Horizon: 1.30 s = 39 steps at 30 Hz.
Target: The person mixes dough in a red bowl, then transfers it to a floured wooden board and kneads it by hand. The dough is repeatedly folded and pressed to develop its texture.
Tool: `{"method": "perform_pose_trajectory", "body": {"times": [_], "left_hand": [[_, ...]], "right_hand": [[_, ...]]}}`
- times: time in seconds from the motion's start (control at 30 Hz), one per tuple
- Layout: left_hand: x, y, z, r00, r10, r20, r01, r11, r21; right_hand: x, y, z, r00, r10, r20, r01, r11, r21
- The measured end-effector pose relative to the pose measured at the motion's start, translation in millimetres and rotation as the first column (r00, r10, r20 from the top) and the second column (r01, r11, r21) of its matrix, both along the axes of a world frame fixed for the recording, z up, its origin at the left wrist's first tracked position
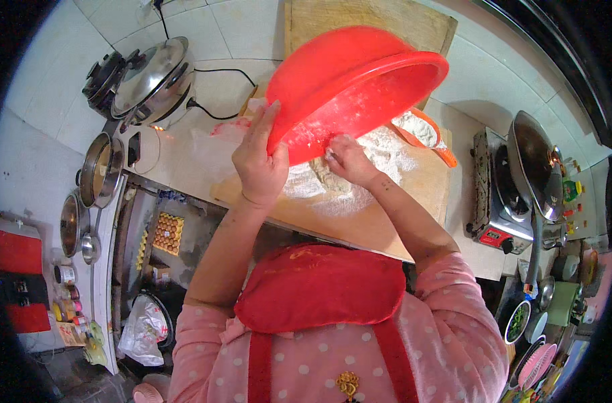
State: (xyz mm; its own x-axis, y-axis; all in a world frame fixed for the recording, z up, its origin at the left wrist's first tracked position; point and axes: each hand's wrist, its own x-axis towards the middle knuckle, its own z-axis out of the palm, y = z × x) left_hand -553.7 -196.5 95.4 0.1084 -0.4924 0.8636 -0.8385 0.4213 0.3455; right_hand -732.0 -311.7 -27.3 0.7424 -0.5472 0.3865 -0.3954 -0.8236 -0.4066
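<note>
A large red plastic basin (336,80) is tilted on its side above a floured wooden board (366,229), its opening facing down and to the right. My left hand (261,158) grips the basin's left rim. White flour coats the basin's inner wall. At the basin's lower edge is my right hand (349,160), fingers curled; whether it holds anything is unclear. Beneath the basin lies a pale lump of dough (331,177) with loose flour (386,151) around it. An orange plastic scoop (448,156) filled with flour rests on the board to the right.
A gas stove (492,201) with a wok (530,156) stands at the right. Back left is a lidded electric pan (154,85) with black cords. Metal pots (101,171) line the left side. Another wooden board (316,25) leans on the tiled wall behind the basin.
</note>
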Motion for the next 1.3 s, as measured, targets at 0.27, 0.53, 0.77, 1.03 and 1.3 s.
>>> {"method": "perform_pose_trajectory", "body": {"times": [0.27,0.53,0.77,1.03,1.3], "left_hand": [[11.2,3.3,15.1,0.993,0.005,-0.119,-0.002,1.000,0.022],[-6.6,6.2,23.0,0.973,-0.054,-0.222,0.062,0.998,0.031],[-3.0,7.8,16.2,0.949,-0.066,-0.308,0.080,0.996,0.033],[-4.7,5.2,22.9,0.904,0.004,-0.428,0.019,0.999,0.049],[3.0,3.6,22.4,0.910,-0.007,-0.415,0.043,0.996,0.077]], "right_hand": [[-22.4,3.7,43.1,0.997,-0.063,0.042,0.062,0.997,0.044],[33.5,7.4,38.4,0.976,-0.030,0.214,-0.029,0.964,0.266],[9.9,13.4,18.7,0.989,-0.148,-0.009,0.148,0.989,-0.017],[69.5,43.2,64.6,0.940,0.164,0.298,-0.205,0.972,0.111],[4.8,-54.5,47.4,0.992,-0.102,-0.070,0.093,0.988,-0.121]]}}
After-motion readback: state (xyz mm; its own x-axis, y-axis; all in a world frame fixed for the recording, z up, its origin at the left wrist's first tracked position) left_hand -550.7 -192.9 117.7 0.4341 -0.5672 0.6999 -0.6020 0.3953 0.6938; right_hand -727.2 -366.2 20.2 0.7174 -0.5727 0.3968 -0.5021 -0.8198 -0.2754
